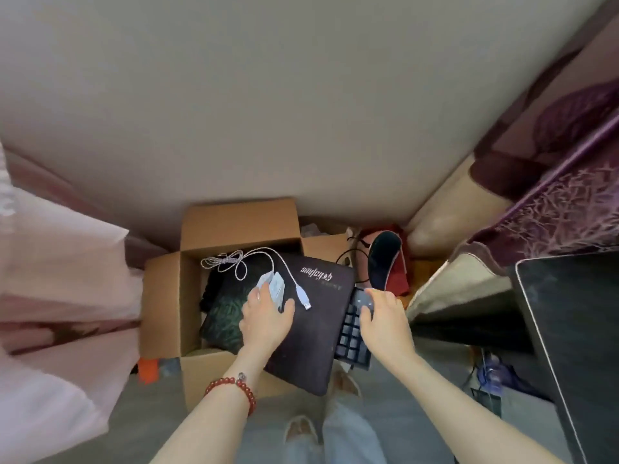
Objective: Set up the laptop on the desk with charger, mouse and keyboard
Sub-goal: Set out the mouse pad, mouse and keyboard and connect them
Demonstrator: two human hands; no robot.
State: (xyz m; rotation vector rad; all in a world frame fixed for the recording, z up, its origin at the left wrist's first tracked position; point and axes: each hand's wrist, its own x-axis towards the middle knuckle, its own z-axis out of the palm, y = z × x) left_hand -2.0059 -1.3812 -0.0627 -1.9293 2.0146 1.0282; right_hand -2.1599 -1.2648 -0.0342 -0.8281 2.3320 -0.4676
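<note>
1. An open cardboard box (167, 296) sits on the floor by the wall, flaps spread, at about nine o'clock from the person's hands.
2. A dark desk (576, 329) stands at three o'clock, its pale edge showing.
3. A dark flat sleeve (318, 329) with white lettering, perhaps the laptop's, lies tilted over the box's right side.
4. A black keyboard (350, 333) lies along the sleeve's right edge, touching it.
5. The right hand (385, 319) curls its fingers over the keyboard's far end, gripping it.
6. The left hand (266, 316) rests on the sleeve, fingers wrapped around a white mouse (273, 286).
7. The mouse's white cable (234, 262) loops toward eleven o'clock, its USB plug (304, 299) lying on the sleeve.
</note>
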